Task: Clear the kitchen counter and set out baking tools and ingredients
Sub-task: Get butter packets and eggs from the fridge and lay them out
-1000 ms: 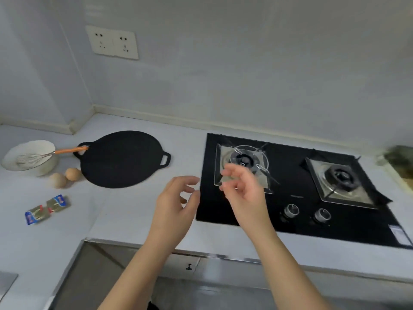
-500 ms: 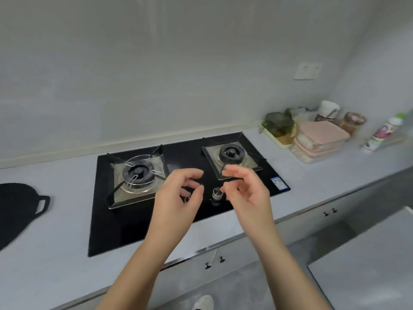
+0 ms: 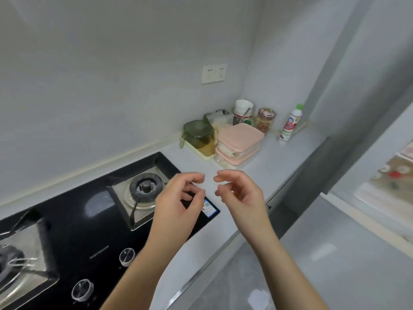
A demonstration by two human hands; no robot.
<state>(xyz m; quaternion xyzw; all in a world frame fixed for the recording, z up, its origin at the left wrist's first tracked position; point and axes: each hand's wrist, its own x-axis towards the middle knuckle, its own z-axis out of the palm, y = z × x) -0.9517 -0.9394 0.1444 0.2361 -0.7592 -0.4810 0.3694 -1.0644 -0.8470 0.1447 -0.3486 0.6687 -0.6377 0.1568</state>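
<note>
Both hands hover in the air above the counter's front edge, holding nothing. My left hand [image 3: 178,200] is over the right end of the black gas hob [image 3: 93,231], fingers loosely curled. My right hand [image 3: 241,193] floats over bare grey counter [image 3: 279,157], fingers loosely curled as well. In the far right corner stand two stacked pink-lidded containers [image 3: 240,139], a green-lidded clear container [image 3: 200,135] on a pale tray, a white cup with a utensil [image 3: 243,110], a jar [image 3: 266,119] and a white bottle with a green cap [image 3: 290,124].
The hob has a burner [image 3: 145,186] and two knobs [image 3: 126,257] near its front. A wall socket [image 3: 214,73] sits above the corner. A grey wall or door frame [image 3: 348,86] closes the counter's right end; pale floor lies below at right.
The view has swung right, from the black pan, bowl and eggs at the left to the corner with the containers. Both hands stayed raised and empty, now a little further apart.
</note>
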